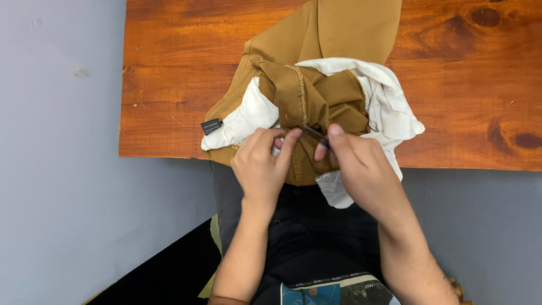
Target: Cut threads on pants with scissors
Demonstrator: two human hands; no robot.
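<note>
A pair of brown trousers [316, 96] lies bunched at the near edge of a wooden table, turned partly inside out so the white pocket lining [389, 107] shows. My left hand [262, 166] pinches the brown fabric by a stitched seam. My right hand [361, 166] holds a thin dark tool [313, 133], its tip pointing left at the seam between my two thumbs. A small black label [211, 126] hangs off the waistband at the left.
The reddish wooden table [169, 85] fills the upper part of the view, its near edge against my lap. Grey floor [56, 169] lies to the left and right. My dark trousers [305, 237] are below the hands.
</note>
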